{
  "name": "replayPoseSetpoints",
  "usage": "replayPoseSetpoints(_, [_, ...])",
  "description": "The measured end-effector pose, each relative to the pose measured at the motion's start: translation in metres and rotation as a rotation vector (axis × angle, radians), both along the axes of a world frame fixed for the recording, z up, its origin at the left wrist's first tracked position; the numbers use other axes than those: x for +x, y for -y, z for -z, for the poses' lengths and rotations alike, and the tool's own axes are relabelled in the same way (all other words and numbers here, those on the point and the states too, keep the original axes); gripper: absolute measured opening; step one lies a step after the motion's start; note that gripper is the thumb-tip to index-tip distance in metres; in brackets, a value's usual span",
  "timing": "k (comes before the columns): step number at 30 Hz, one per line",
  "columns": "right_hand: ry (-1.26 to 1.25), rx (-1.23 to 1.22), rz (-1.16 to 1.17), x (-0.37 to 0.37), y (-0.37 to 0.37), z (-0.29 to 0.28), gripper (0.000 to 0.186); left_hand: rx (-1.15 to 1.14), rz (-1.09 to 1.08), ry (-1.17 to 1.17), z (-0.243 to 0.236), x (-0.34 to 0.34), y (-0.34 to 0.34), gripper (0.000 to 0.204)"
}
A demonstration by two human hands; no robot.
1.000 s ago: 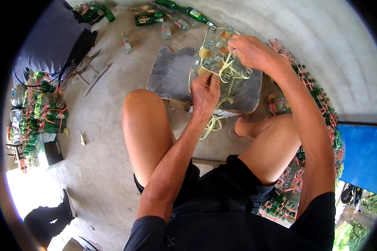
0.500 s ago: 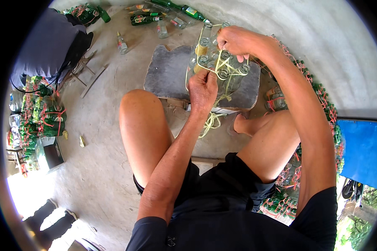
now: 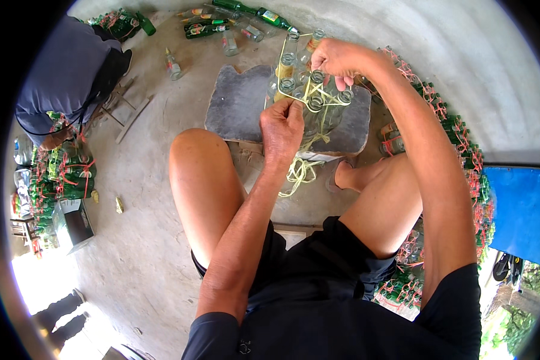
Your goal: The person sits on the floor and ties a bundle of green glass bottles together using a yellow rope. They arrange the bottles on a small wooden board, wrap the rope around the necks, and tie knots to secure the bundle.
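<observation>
A person sits low on a concrete floor [image 3: 132, 252], knees apart, bending over a grey stone slab [image 3: 237, 102] just ahead of the hands. On the slab stands a tight cluster of clear glass bottles [image 3: 309, 99], upright, necks up. Yellow string [image 3: 318, 96] already loops around several necks, and its loose tail drops below the left hand into a tangle between the knees. The left hand [image 3: 282, 126] is closed, pinching the string at the near side of the cluster. The right hand [image 3: 336, 60] is closed too, gripping at the far bottle necks. The binding looks partly done: the necks are laced but nothing seems knotted yet, and a lot of string hangs free. Beyond the right arm, finished bundles of green bottles [image 3: 462, 144] tied in red line a wall. Loose bottles [image 3: 222, 27] lie past the slab. Another person crouches far left.
</observation>
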State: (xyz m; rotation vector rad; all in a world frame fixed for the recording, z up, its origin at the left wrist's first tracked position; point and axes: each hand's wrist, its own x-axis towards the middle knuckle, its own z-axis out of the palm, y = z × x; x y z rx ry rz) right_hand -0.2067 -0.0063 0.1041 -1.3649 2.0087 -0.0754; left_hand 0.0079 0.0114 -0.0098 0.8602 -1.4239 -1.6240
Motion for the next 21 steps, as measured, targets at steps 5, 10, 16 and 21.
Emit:
replayPoseSetpoints(5, [-0.076,-0.248,0.035,0.001,-0.028,0.01,0.019,-0.058,-0.013,0.024,-0.004,0.01,0.008,0.018])
replayPoseSetpoints(10, [-0.342,-0.908,0.011,0.047,-0.074,0.032,0.013,-0.098,-0.007,0.068,-0.007,0.018,0.009,0.018])
replayPoseSetpoints(16, [-0.323,-0.831,0.057,0.106,-0.101,0.038,0.028,-0.197,0.047,0.133,-0.01,0.024,0.021,0.018])
replayPoseSetpoints(21, [-0.328,-0.85,0.085,0.106,-0.098,0.049,0.026,-0.307,0.068,0.218,-0.014,0.025,0.029,0.017])
